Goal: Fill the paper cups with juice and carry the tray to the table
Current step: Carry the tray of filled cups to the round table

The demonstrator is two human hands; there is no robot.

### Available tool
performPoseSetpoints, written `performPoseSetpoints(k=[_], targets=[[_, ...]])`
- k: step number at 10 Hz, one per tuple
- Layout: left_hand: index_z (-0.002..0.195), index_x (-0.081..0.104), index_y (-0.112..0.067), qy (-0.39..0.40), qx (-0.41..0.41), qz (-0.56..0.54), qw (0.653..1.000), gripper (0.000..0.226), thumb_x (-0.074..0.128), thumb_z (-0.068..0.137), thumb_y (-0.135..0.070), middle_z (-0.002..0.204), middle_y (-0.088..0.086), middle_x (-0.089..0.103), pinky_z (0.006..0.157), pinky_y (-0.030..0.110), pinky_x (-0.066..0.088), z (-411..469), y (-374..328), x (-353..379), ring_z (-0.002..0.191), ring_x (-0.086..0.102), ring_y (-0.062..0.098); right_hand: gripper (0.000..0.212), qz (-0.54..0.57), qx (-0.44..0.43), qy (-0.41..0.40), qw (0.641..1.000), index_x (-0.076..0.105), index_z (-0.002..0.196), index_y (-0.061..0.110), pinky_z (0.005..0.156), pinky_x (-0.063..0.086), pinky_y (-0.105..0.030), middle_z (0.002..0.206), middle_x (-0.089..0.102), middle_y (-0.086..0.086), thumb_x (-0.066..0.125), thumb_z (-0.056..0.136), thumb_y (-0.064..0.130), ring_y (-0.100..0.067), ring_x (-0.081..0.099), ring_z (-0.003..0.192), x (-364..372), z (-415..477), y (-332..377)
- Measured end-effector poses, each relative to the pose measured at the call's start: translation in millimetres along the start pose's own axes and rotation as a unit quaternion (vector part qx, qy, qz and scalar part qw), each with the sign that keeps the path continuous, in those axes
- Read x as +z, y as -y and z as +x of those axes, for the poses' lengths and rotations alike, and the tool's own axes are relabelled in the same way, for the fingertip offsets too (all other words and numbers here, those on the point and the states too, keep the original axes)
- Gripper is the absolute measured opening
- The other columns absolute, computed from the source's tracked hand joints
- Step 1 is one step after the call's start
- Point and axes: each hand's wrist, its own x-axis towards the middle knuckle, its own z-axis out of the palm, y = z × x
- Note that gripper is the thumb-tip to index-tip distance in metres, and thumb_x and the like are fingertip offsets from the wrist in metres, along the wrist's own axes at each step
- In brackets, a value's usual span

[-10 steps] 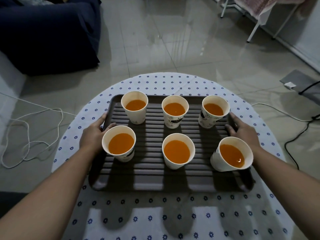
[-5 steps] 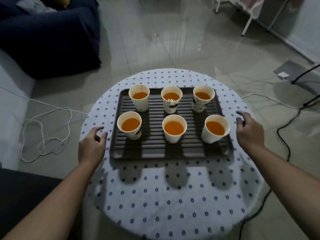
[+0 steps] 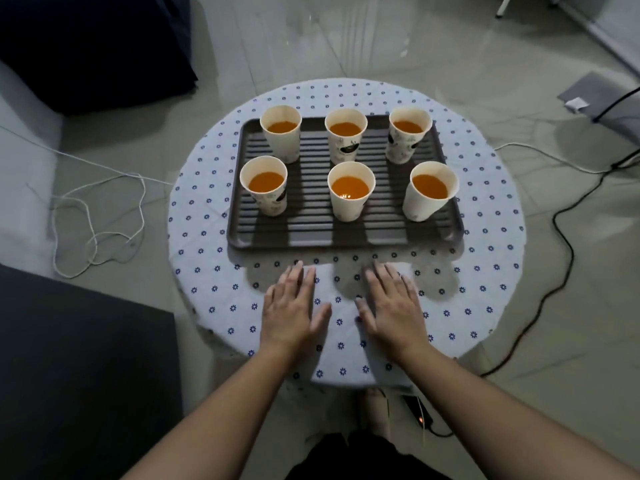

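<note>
A dark ribbed tray (image 3: pixel 311 233) rests on a round table (image 3: pixel 485 271) covered in a white cloth with blue flowers. On the tray stand several white paper cups of orange juice in two rows, among them the front middle cup (image 3: pixel 350 192) and the front right cup (image 3: pixel 429 192), which leans to the right. My left hand (image 3: pixel 291 310) and my right hand (image 3: pixel 391 306) lie flat, palms down, side by side on the cloth just in front of the tray. Both hands hold nothing and touch neither tray nor cups.
A white cord (image 3: pixel 93 216) loops on the tiled floor to the left. A black cable (image 3: pixel 561 258) runs along the floor on the right. Dark furniture (image 3: pixel 86 46) stands at the far left, and a dark surface (image 3: pixel 79 375) sits at my near left.
Both hands let go of the tray's sides and came together flat on the cloth in front of it. The view pulled back from the table.
</note>
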Motion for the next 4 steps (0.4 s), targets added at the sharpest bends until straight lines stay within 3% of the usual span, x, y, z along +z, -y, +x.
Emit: performPoseSetpoints(k=[1, 2, 3, 4], targets=[[0.151, 0.020, -0.025, 0.006, 0.005, 0.022, 1.000, 0.077, 0.018, 0.084, -0.063, 0.160, 0.002, 0.020, 0.116, 0.042, 0.016, -2, -1, 10, 0.146, 0.023, 0.022, 0.071, -0.059, -0.004, 0.022, 0.998, 0.015, 0.151, 0.021, 0.115, -0.010, -0.033, 0.157, 0.006, -0.001, 0.021, 0.090, 0.056, -0.020, 0.006, 0.146, 14, -3, -6], [0.152, 0.015, -0.028, 0.015, 0.003, 0.037, 0.999, 0.077, 0.018, 0.083, -0.063, 0.161, 0.001, 0.015, 0.114, 0.038, 0.006, 0, 0, 14, 0.146, 0.020, 0.021, 0.071, -0.075, 0.004, 0.030, 0.997, 0.020, 0.151, 0.019, 0.115, -0.004, -0.035, 0.156, 0.011, -0.002, 0.026, 0.091, 0.056, -0.021, 0.012, 0.145, 14, -3, -9], [0.149, 0.029, -0.024, -0.004, -0.001, 0.057, 0.998, 0.074, 0.029, 0.085, -0.061, 0.155, 0.005, 0.032, 0.109, 0.039, 0.011, 0, 0, 16, 0.138, 0.039, 0.025, 0.072, -0.070, 0.011, 0.046, 0.996, 0.017, 0.151, 0.019, 0.115, -0.006, -0.035, 0.157, 0.007, -0.002, 0.023, 0.090, 0.057, -0.023, 0.011, 0.146, 16, -5, -3], [0.150, 0.024, -0.025, -0.012, -0.001, 0.043, 0.999, 0.074, 0.027, 0.085, -0.061, 0.157, 0.004, 0.027, 0.110, 0.038, 0.009, -2, -1, 13, 0.141, 0.034, 0.024, 0.073, -0.051, 0.013, 0.124, 0.991, 0.009, 0.153, 0.022, 0.118, -0.001, -0.036, 0.161, 0.002, -0.004, 0.025, 0.091, 0.057, -0.022, 0.005, 0.149, -16, 5, 2]])
